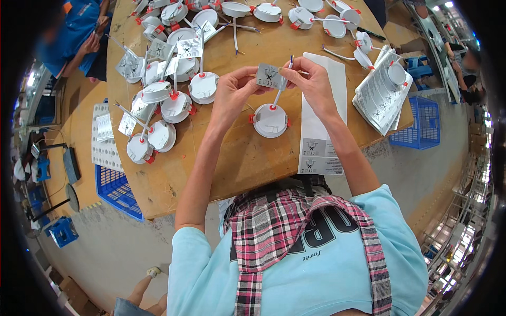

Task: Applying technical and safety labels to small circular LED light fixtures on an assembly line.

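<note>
Here's the silver label (267,77), pinched in the left hand (232,95), just left of the cable (277,98); whether the two touch, I can't tell. The right hand (312,84) is nearer the cable, thumb and fingers closed on its upper part. That cable climbs, leaning slightly right, from the white lamp (270,124) lying on the table (255,168) between the forearms.

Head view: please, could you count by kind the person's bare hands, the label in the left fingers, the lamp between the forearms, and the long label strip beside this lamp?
Bare hands, left hand and right hand: 2
Silver label: 1
White lamp: 1
Label strip: 1
Total: 5
</note>
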Motion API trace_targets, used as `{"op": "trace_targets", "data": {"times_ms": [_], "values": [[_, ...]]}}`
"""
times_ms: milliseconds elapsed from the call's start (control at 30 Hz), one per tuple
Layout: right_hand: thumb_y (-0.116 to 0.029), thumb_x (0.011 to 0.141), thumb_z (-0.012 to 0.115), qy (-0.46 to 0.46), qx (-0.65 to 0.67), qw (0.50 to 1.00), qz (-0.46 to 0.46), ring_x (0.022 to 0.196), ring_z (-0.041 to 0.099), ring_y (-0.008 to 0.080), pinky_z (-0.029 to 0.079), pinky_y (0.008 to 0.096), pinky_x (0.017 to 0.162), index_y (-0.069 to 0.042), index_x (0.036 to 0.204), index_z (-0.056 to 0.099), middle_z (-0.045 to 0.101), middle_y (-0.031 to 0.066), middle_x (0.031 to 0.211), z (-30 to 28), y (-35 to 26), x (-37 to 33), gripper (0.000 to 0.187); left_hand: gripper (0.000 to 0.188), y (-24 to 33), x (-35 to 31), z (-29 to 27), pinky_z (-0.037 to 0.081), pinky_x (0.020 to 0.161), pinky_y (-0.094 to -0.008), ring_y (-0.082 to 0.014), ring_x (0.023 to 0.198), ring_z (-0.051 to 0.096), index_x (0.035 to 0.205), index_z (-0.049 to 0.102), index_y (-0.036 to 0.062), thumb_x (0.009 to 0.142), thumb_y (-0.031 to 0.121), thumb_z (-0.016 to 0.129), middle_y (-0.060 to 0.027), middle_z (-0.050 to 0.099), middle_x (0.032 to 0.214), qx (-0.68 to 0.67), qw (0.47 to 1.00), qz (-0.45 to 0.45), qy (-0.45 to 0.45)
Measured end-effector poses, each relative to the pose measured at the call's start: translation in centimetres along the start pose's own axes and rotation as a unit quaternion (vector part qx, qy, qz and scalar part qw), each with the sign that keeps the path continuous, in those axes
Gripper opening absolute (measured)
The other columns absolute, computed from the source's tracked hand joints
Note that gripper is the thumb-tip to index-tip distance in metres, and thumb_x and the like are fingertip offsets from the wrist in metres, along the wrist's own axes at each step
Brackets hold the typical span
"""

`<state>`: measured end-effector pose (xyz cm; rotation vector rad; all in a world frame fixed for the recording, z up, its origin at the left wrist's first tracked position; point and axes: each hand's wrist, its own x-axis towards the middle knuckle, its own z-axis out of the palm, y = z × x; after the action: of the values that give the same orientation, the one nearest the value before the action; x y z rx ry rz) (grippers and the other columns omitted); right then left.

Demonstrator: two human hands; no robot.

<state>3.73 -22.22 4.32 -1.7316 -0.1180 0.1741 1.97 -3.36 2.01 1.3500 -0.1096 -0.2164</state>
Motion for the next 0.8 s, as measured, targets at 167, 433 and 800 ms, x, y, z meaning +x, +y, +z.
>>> {"op": "trace_targets", "data": {"times_ms": [167, 433, 800], "values": [[-0.017, 0.086, 0.065, 0.005, -0.001, 1.000, -0.001, 0.066, 0.060, 0.0086, 0.051, 0.0226, 0.062, 0.000, 0.087, 0.062, 0.063, 0.0040, 0.074, -0.1, 0.2, 0.0, 0.018, 0.027, 0.0, 0.1, 0.1, 0.054, 0.076, -0.0284, -0.0200, 0.084, 0.068, 0.112, 0.060, -0.0037, 0.089, 0.010, 0.057, -0.0130, 0.068, 0.095, 0.018, 1.000, -0.003, -0.005], [-0.016, 0.086, 0.065, 0.012, 0.015, 1.000, -0.008, 0.066, 0.059, 0.0088, 0.051, 0.0231, 0.062, 0.000, 0.087, 0.062, 0.061, 0.0034, 0.073, -0.2, 0.6, 0.0, 0.017, 0.027, -0.2, 0.4, 0.1, 0.055, 0.077, -0.0291, -0.0202, 0.084, 0.068, 0.113, 0.059, -0.0044, 0.090, 0.009, 0.055, -0.0135, 0.068, 0.095, 0.027, 1.000, -0.010, -0.010], [-0.022, 0.088, 0.064, -0.026, 0.116, 0.992, 0.033, 0.077, 0.056, 0.0088, 0.047, 0.0252, 0.070, -0.004, 0.096, 0.060, 0.058, 0.0002, 0.084, -0.5, 1.2, -0.2, 0.020, 0.024, -0.6, 0.5, 0.2, 0.055, 0.076, -0.0268, -0.0173, 0.081, 0.068, 0.108, 0.060, -0.0061, 0.088, 0.008, 0.056, -0.0133, 0.068, 0.092, -0.028, 0.999, -0.026, 0.008]]}}
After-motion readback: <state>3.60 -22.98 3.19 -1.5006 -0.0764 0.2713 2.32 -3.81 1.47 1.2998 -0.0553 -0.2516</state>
